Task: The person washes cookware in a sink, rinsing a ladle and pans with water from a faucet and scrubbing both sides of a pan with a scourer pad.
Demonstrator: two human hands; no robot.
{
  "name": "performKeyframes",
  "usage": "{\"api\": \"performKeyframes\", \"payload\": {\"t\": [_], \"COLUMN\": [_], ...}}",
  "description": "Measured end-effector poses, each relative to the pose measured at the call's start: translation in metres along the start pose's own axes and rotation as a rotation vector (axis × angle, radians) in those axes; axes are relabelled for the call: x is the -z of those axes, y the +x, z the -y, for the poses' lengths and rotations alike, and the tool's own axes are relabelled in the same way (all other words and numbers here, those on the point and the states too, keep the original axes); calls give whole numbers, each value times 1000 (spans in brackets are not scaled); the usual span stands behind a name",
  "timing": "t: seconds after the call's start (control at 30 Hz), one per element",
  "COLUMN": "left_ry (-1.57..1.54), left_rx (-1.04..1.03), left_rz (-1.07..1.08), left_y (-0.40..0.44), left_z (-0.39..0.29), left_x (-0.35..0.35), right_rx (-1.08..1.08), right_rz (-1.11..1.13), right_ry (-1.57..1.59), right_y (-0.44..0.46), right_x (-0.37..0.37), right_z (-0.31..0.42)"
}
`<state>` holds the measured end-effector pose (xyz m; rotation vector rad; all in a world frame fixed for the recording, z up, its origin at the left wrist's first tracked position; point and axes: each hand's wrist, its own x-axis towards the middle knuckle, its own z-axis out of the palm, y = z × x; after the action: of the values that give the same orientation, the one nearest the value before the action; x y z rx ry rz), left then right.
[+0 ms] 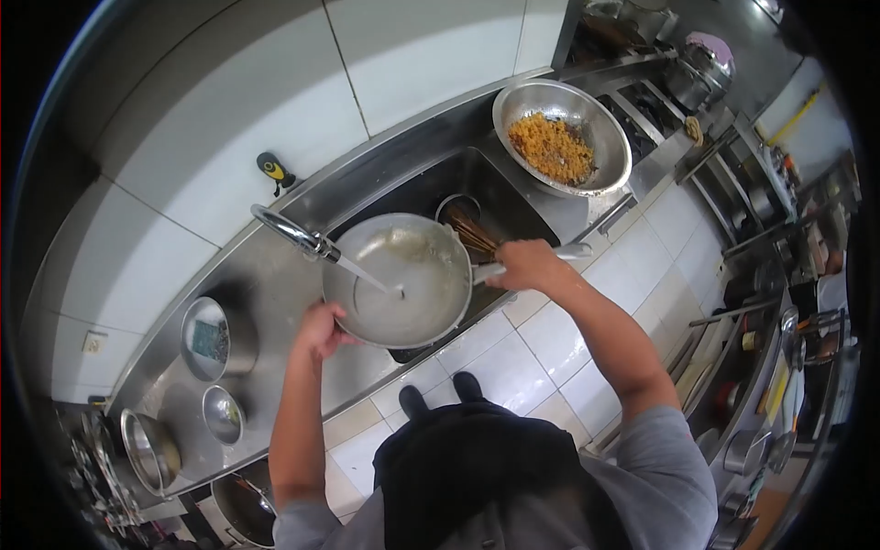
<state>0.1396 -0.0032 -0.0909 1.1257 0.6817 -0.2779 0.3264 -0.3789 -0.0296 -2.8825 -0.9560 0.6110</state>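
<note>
A large metal pan [412,302] is held over the sink [477,174], and water from the curved faucet [298,236] runs into it. My left hand [323,330] grips the pan's rim at the lower left. On the right side, my right hand [529,265] is closed around the pan's long handle [576,251]. A bundle of thin brown sticks [469,229], perhaps a brush, stands in a round container in the sink, close to my right hand. Its far end is hidden by that hand.
A steel bowl [605,137] of orange food sits right of the sink. On the left counter are a pot [236,344] with a green pad, a small bowl [222,414] and a larger bowl [151,449]. Shelves with utensils stand at the far right.
</note>
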Motion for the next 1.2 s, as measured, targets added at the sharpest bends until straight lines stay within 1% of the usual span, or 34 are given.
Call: {"api": "performKeyframes", "payload": {"t": [0.03,0.1,0.13,0.2,0.23,0.3,0.33,0.4,0.43,0.47,0.5,0.53,0.57,0.6,0.63,0.67,0.7,0.73,0.77,0.8,0.83,0.9,0.93,1.0,1.03,1.07,1.1,1.13,1.17,1.2], "left_ry": [6,-51,-46,-215,-217,-356,-360,-422,-449,-452,-365,-280,-371,-383,-329,-278,-292,-227,-161,34,232,172,169,-272,-199,-196,-188,-178,-169,-86], "left_rx": [10,71,80,40,47,-5,-4,15,65,66,82,96,123,112,146,181,172,129,88,-18,-124,-395,-398,-276,-321,-320,-256,-188,-184,-197], "left_rz": [2,59,61,154,157,139,136,-14,-53,-45,-35,-26,16,25,36,46,52,-15,-86,-133,-182,-192,-201,-70,13,7,-2,-15,-29,-123], "left_y": [2,14,23,41,46,54,63,91,114,124,129,132,131,134,137,140,146,155,163,185,205,207,203,185,153,141,130,119,106,92], "left_z": [10,40,49,63,70,83,97,124,140,145,143,144,145,141,138,134,128,120,111,108,102,79,63,34,16,12,14,20,29,39], "left_x": [-1,-14,-22,-41,-45,-48,-49,-56,-55,-60,-71,-81,-88,-91,-92,-94,-92,-83,-72,-55,-40,-30,-28,-27,-31,-30,-23,-16,-10,-5], "right_rx": [-6,-9,-15,-119,-124,-97,-92,-14,-18,27,73,69,52,36,37,81,129,138,99,61,76,-94,-83,-81,-78,-74,-70,-62,-38,-15], "right_rz": [6,128,133,111,117,-17,-14,-54,-53,-76,-100,-101,-130,-165,-172,-267,-358,-359,-330,-302,-306,-245,-248,-190,-186,-154,-120,-113,-66,-20], "right_ry": [8,-44,-38,-162,-162,-283,-285,-464,-467,-519,-574,-586,-586,-588,-604,-583,-561,-575,-551,-526,-534,-469,-470,-336,-332,-291,-245,-232,-220,-206], "right_y": [-3,-11,-13,-25,-30,-30,-27,-23,-22,-22,-22,-22,-22,-21,-20,-18,-19,-26,-33,-38,-39,-42,-45,-50,-52,-53,-54,-54,-51,-50], "right_x": [-1,4,18,59,74,92,92,95,99,106,111,114,117,120,116,105,99,100,99,99,99,95,95,95,91,87,81,69,56,45], "right_z": [-9,-30,-28,-22,-14,10,18,31,35,39,43,48,54,58,55,46,40,39,41,43,44,45,44,38,37,35,34,33,31,30]}}
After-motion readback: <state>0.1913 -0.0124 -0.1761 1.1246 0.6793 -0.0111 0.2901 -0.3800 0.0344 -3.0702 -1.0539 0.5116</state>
